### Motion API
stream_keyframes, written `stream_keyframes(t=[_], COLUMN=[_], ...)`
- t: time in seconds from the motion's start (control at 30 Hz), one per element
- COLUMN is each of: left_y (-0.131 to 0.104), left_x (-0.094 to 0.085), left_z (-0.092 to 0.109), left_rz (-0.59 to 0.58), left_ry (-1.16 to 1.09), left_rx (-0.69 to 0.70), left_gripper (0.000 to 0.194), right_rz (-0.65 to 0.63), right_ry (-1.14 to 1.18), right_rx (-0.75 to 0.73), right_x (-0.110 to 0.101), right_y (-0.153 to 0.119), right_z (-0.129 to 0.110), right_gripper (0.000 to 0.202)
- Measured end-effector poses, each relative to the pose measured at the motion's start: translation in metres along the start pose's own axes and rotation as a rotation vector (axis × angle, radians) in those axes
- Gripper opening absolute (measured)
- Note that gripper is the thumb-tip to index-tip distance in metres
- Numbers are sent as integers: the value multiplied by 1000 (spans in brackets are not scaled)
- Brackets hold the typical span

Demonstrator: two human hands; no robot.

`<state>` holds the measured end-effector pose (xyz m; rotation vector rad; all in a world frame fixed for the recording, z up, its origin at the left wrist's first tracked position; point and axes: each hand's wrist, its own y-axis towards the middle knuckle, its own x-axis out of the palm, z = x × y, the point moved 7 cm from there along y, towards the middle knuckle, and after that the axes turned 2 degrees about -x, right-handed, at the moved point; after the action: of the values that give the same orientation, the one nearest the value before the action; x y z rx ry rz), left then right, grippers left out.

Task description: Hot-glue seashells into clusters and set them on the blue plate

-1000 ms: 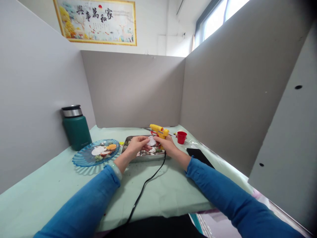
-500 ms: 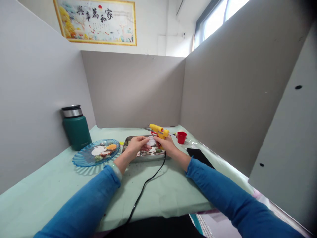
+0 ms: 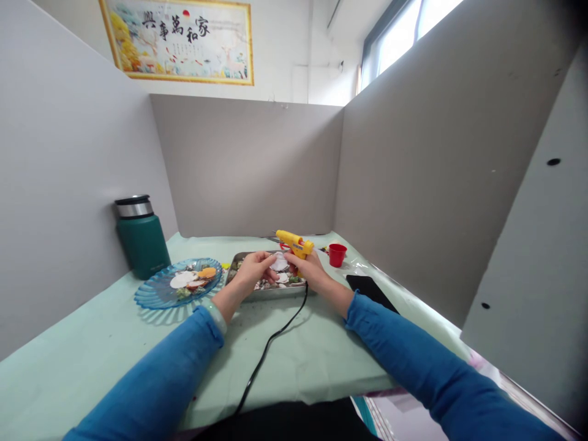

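Note:
Over a metal tray [image 3: 264, 294] of shells and stones, my left hand [image 3: 254, 271] pinches the left side of a white scallop shell [image 3: 280, 262]. My right hand [image 3: 312, 273] is wrapped round the handle of a yellow glue gun [image 3: 294, 242], whose nozzle points up and to the left. The thumb of that hand reaches the right edge of the white shell. A black cord [image 3: 271, 340] runs from the gun's handle down to the table's front edge. The fingertips partly cover the shell.
At the left, a blue glass plate [image 3: 149, 295] bears shells and greenish bits, with a green thermos [image 3: 143, 242] behind it. On the right are a red cup [image 3: 337, 255] and a black phone-like slab [image 3: 369, 291]. Grey partitions [image 3: 248, 165] enclose the table [image 3: 321, 355].
The glue gun has tilted very slightly, its nozzle end shifting a touch to the left. Both hands stay nearly in place around the white shell.

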<state>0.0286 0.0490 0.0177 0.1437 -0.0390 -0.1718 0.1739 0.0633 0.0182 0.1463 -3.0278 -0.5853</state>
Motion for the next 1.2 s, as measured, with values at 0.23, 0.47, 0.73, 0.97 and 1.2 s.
stream_keyframes(t=[0.23,0.47,0.73,0.97,1.2], left_y=[2,2,3,2,3], left_x=[0,0,-2,-2,0], left_z=[0,0,-1,0,-4], left_rz=[-14,9,0,0,-22], left_ry=[-83,-80,-52,-63,-129], left_rx=[-10,-15,2,13,-47], left_gripper=[16,19,25,26,22], right_rz=[16,7,3,9,14], right_ry=[-12,-108,-166,-224,-322], right_rx=[-23,-46,-63,-87,-95], right_x=[-1,-3,-3,-4,-3], right_y=[-2,0,0,0,-6], right_z=[-5,0,0,-1,-10], right_gripper=[20,25,25,25,27])
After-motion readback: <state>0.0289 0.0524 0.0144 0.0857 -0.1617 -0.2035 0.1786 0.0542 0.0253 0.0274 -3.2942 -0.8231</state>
